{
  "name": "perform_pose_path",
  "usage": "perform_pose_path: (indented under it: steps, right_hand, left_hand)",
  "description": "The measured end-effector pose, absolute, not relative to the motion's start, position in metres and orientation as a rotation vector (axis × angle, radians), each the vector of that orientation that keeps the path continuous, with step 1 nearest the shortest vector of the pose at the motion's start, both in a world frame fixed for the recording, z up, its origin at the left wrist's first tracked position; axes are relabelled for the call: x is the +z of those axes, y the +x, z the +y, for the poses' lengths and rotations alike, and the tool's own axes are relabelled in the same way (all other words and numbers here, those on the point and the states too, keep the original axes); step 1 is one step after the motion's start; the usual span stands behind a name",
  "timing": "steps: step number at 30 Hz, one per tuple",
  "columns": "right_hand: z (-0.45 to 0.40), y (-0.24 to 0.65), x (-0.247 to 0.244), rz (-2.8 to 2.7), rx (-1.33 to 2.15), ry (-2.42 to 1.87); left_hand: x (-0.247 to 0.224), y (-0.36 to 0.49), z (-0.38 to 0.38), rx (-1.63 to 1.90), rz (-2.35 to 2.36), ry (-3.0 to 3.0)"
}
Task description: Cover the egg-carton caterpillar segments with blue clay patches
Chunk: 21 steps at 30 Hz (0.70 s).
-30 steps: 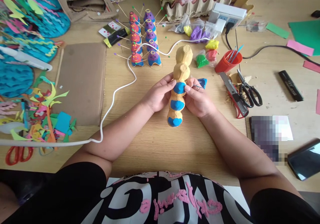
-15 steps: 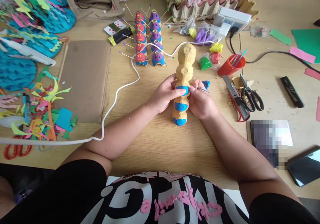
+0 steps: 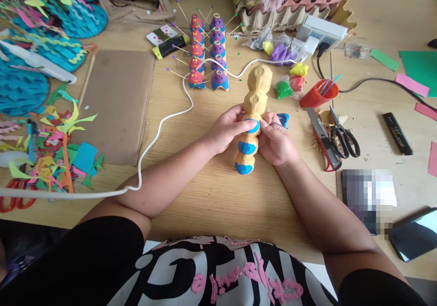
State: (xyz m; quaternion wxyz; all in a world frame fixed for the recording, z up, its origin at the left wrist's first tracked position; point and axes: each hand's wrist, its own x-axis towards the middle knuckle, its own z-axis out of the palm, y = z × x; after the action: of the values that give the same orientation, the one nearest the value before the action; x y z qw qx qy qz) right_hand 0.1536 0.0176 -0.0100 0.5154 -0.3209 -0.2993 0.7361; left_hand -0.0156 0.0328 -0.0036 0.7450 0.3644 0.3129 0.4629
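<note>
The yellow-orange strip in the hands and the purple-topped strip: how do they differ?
The yellow-orange strip is between the left hand and right hand; the purple-topped strip rests on the table. The yellow-orange strip has blue patches on its three nearest bumps only; the purple-topped strip pairs purple with blue along its row. The purple-topped strip has yellow rings; the yellow-orange strip shows none. Both have five bumps.

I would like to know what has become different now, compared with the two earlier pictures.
The left hand slid its thumb rightward, onto the farthest blue patch of the strip; a second ago it lay at the patch's left edge. The view also shifted slightly. Nothing was visibly taken or let go. The left grip on the strip stayed, and the right hand keeps the thin stick.
</note>
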Motion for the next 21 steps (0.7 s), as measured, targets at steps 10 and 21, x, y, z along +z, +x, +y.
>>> perform_pose_path:
  steps: [10, 21]
  right_hand:
    - [0.0183, 0.1566, -0.0149, -0.75, 1.785, -0.723]
    - [0.0211, 0.1588, -0.0168, -0.767, 1.779, -0.731]
  left_hand:
    - [-0.0088, -0.0152, 0.033, 1.044, 0.647, 0.901]
    - [-0.0094, -0.0162, 0.0333, 1.011, 0.62, 0.862]
